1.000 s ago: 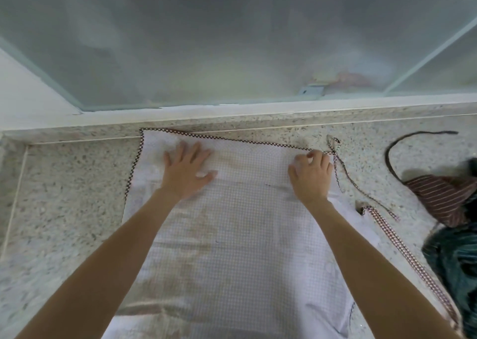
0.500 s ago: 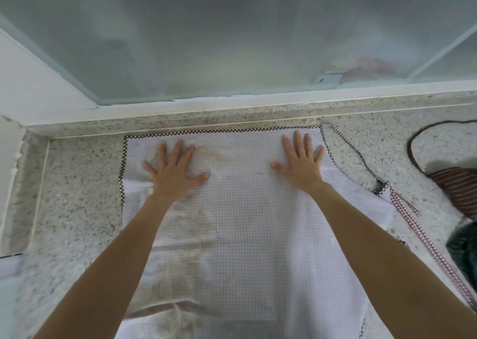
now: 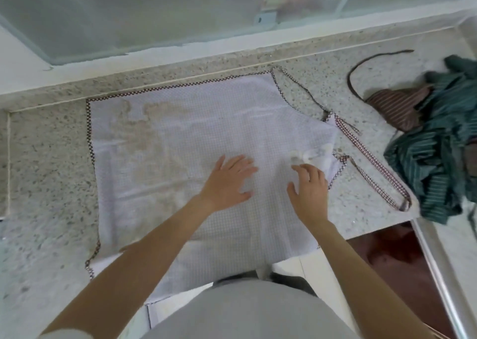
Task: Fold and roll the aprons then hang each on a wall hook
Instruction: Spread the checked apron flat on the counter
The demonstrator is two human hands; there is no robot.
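A white checked apron (image 3: 165, 142) with brown checked trim lies spread flat on the speckled stone counter (image 3: 46, 158); its near end hangs over the counter's front edge. My left hand (image 3: 229, 181) rests flat on the cloth near its middle, fingers apart. My right hand (image 3: 308, 191) hovers just to the right, fingers spread and slightly curled, close to a white wrinkled bunch of cloth at the apron's right edge. The apron's checked ties (image 3: 371, 158) trail over the counter to the right.
A heap of dark green striped cloth (image 3: 436, 158) and a brown striped apron (image 3: 397, 106) with a dark strap lie at the counter's right end. A frosted glass window (image 3: 180, 10) runs along the back. Below right are a dark red floor and a metal rail.
Both hands have drawn back from the apron's far edge toward its middle and right side. The view has pulled back, showing the counter's front edge and the green cloth heap.
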